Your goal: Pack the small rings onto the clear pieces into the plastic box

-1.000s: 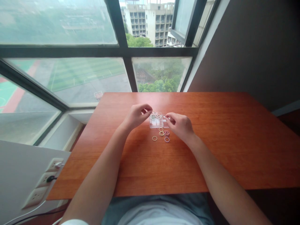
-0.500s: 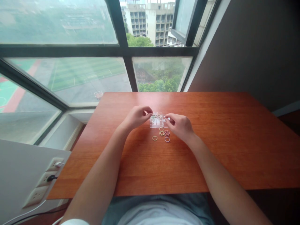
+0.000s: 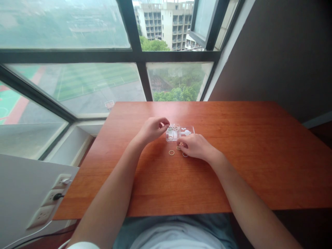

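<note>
A small clear plastic box with compartments stands on the table, several small ring-shaped hair ties inside it. My left hand has its thumb and fingers pinched at the box's far left corner. On the right, my right hand reaches down in front of the box, fingers curled over the loose hair ties. A yellow hair tie shows at its fingertips; whether it is gripped is unclear. One pale yellow hair tie lies apart to the left. A purple hair tie is partly covered by my right hand.
The box's clear lid lies open to the right, with a white mark on it. All this rests on a reddish-brown wooden table. Windows border the far side, and wall sockets are at the lower left.
My right hand has moved from the lid beside the box down toward me, over the loose hair ties, now hiding the pink ones. My left hand stays at the box corner.
</note>
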Available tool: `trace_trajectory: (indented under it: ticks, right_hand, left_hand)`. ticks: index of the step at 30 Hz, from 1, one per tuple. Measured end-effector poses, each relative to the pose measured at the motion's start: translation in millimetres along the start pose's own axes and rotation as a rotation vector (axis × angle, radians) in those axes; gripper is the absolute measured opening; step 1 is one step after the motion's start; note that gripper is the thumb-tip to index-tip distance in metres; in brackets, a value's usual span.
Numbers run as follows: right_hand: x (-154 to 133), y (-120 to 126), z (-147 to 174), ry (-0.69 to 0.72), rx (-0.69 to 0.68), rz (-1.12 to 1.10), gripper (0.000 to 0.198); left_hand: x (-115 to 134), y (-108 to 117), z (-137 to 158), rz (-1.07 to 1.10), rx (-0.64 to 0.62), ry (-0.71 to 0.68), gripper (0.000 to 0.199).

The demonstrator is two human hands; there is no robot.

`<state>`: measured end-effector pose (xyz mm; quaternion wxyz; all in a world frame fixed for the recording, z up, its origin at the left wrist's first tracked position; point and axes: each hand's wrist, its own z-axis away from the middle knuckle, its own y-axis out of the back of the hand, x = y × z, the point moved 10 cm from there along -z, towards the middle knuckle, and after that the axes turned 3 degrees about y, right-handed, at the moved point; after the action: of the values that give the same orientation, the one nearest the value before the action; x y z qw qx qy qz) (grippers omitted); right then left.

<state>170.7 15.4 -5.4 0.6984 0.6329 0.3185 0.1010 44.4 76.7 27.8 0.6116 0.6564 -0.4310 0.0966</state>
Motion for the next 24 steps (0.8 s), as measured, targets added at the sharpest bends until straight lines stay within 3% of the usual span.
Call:
trace_trajectory:
  ticks: [7, 18, 24]
  right_hand:
    - [2, -5, -2, -0.054, -0.038, 0.044, 0.016]
    - [-1, 2, -2, -0.016, 0.051, -0.015, 0.01]
    - [10, 17, -1, -0.091, 0.235, -0.031, 0.012]
  left_hand:
    - [1, -3, 0, -0.011, -0.023, 0.006, 0.017]
    - [3, -3, 0, -0.015, -0.027, 0.004, 0.016]
    - [4, -3, 0, 0.001, -0.027, -0.004, 0.015]
